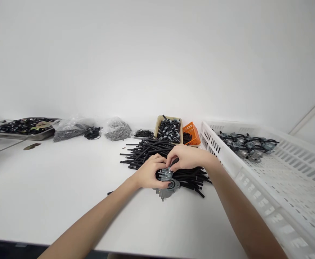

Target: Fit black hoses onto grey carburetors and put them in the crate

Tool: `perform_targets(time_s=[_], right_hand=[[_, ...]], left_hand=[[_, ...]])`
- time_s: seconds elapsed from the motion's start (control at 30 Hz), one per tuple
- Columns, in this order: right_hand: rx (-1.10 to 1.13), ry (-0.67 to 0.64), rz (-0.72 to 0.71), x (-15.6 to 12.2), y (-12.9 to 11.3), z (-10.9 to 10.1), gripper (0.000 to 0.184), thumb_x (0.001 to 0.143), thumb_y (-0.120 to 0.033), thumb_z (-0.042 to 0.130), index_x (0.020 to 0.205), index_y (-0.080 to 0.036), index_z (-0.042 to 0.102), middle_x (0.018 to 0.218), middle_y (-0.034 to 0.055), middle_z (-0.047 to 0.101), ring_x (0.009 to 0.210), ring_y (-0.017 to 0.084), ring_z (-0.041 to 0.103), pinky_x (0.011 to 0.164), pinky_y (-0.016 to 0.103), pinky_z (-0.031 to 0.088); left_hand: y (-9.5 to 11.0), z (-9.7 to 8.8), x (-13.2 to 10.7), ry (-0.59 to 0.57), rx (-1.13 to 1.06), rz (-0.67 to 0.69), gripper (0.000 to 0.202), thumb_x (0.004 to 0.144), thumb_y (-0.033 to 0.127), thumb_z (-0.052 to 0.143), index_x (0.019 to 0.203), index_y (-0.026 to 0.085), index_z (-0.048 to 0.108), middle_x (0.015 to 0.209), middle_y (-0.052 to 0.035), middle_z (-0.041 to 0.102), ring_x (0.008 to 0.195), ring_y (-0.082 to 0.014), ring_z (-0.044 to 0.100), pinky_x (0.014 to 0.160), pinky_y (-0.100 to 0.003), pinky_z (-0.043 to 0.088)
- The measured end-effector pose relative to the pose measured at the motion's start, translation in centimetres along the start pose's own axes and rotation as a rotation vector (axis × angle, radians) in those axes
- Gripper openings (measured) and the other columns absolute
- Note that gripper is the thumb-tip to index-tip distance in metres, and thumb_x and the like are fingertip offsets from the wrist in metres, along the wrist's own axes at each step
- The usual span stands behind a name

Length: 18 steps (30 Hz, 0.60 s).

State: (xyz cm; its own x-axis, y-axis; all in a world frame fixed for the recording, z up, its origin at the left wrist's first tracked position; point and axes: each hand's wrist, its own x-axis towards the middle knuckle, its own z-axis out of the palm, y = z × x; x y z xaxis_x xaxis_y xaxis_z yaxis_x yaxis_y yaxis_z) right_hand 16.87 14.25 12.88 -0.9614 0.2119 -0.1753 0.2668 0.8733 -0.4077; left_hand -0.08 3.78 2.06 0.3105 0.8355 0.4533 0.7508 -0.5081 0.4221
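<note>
A grey metal carburetor [166, 192] is gripped by my left hand [149, 172], its thumb lying across the round bore. From the right, my right hand [189, 157] reaches over the carburetor's top, with thumb and index finger pinched together against it. Whatever is between those fingertips is too small or covered to name. Behind and beneath both hands spreads a heap of short black rubber hoses [138, 153], some poking out to the right of the carburetor.
At right stands a white slotted crate [237, 168] holding several carburetors [245, 144]. Behind the hoses are a beige basket [181, 126] of black-and-silver parts and an orange basket [196, 136]. Further left lie black rings [143, 133], plastic bags [116, 128] of small parts and a metal tray [42, 135].
</note>
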Motion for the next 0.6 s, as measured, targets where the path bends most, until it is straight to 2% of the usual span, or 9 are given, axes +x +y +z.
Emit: perform_targets(time_s=[0.13, 0.27, 0.4, 0.5, 0.6], right_hand=[[0.014, -0.003, 0.098, 0.4, -0.4, 0.5, 0.019, 0.081, -0.033, 0.064, 0.095, -0.022, 0.070, 0.075, 0.0015, 0.073, 0.068, 0.018, 0.068, 0.058, 0.025, 0.046], [0.122, -0.026, 0.205, 0.6, -0.7, 0.8, 0.025, 0.085, -0.039, 0.061, 0.101, -0.019, 0.064, 0.066, 0.0020, 0.070, 0.060, 0.019, 0.068, 0.056, 0.025, 0.048], [0.083, 0.045, 0.188, -0.3, -0.8, -0.3, 0.024, 0.087, -0.042, 0.060, 0.098, -0.021, 0.065, 0.072, 0.0019, 0.071, 0.065, 0.017, 0.066, 0.055, 0.023, 0.043], [0.034, 0.125, 0.163, -1.4, -0.7, -1.3, 0.016, 0.088, -0.033, 0.057, 0.093, -0.021, 0.067, 0.080, 0.0019, 0.070, 0.069, 0.015, 0.061, 0.055, 0.023, 0.038], [0.054, 0.148, 0.118, -1.8, -0.3, -1.8, 0.016, 0.086, -0.023, 0.055, 0.095, -0.020, 0.069, 0.083, 0.0017, 0.069, 0.072, 0.015, 0.060, 0.059, 0.023, 0.040]], left_hand=[[0.2, -0.1, 0.0, -0.009, 0.005, 0.010, 0.045, 0.069, 0.040, 0.074, 0.111, 0.024, 0.071, 0.113, -0.0049, 0.067, 0.102, -0.0247, 0.052, 0.097, -0.038, 0.039], [0.4, -0.3, 0.0, -0.015, 0.034, -0.010, 0.049, 0.068, 0.039, 0.074, 0.115, 0.025, 0.069, 0.114, -0.0050, 0.066, 0.100, -0.0247, 0.051, 0.095, -0.038, 0.040], [0.3, -0.2, 0.1, -0.020, 0.065, -0.023, 0.042, 0.068, 0.044, 0.075, 0.103, 0.021, 0.072, 0.106, -0.0062, 0.067, 0.097, -0.0251, 0.052, 0.093, -0.039, 0.042], [0.1, -0.1, 0.0, -0.013, 0.061, -0.006, 0.035, 0.068, 0.046, 0.075, 0.092, 0.020, 0.071, 0.110, -0.0065, 0.068, 0.100, -0.0256, 0.053, 0.095, -0.039, 0.041], [0.1, -0.1, 0.0, -0.008, 0.051, 0.003, 0.035, 0.069, 0.046, 0.074, 0.093, 0.021, 0.071, 0.113, -0.0061, 0.068, 0.102, -0.0257, 0.054, 0.097, -0.040, 0.041]])
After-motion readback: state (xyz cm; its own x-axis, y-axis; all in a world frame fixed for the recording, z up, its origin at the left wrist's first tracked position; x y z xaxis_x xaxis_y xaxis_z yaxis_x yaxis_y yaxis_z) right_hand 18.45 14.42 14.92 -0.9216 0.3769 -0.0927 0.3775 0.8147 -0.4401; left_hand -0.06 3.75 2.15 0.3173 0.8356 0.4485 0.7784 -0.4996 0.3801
